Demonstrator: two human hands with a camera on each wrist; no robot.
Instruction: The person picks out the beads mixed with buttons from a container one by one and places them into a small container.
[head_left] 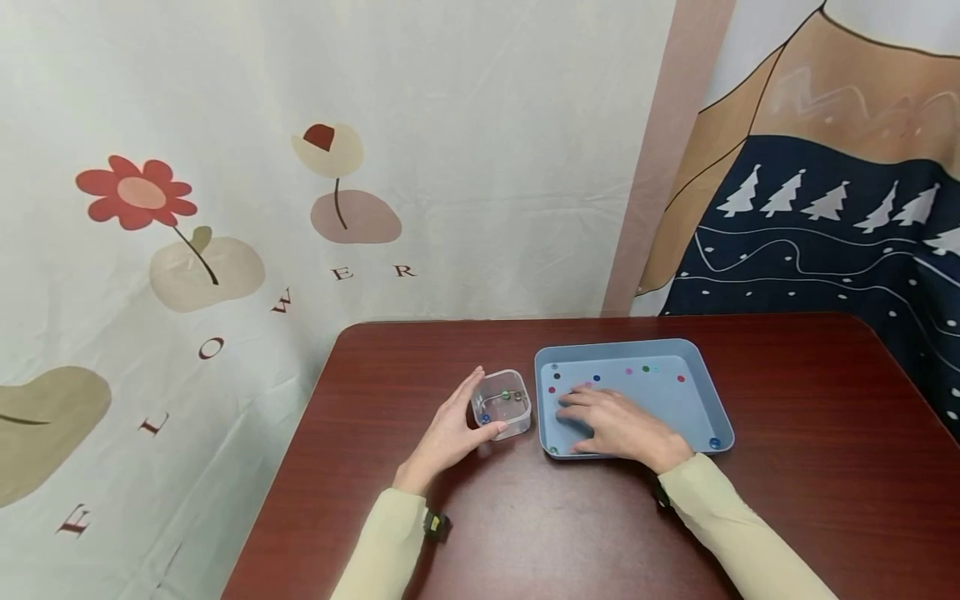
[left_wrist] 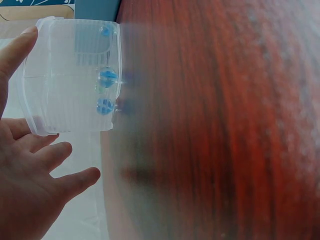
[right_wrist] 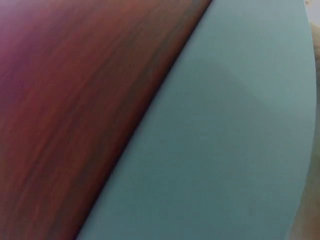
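Observation:
My left hand (head_left: 450,433) holds a small clear plastic box (head_left: 502,429) on the table, thumb at its near side and fingers along its left side. Inside lie a few glass marbles (left_wrist: 107,76), blue ones showing in the left wrist view. To the right of the box stands a shallow blue tray (head_left: 705,408). Over the tray's left part is my right hand (head_left: 622,425), fingers spread and bent downward, thumb apart from them. Several small coloured balls, among them a red one (head_left: 681,378), are scattered in the tray. The right wrist view shows only the tray's outer wall (right_wrist: 210,130) beside the table.
The dark red wooden table (head_left: 570,533) runs under everything. Behind it hangs a pale curtain (head_left: 487,167) with flower prints, and at the right a dark cloth (head_left: 810,250) with white trees. A blue marble (head_left: 715,443) lies in the tray's near right corner.

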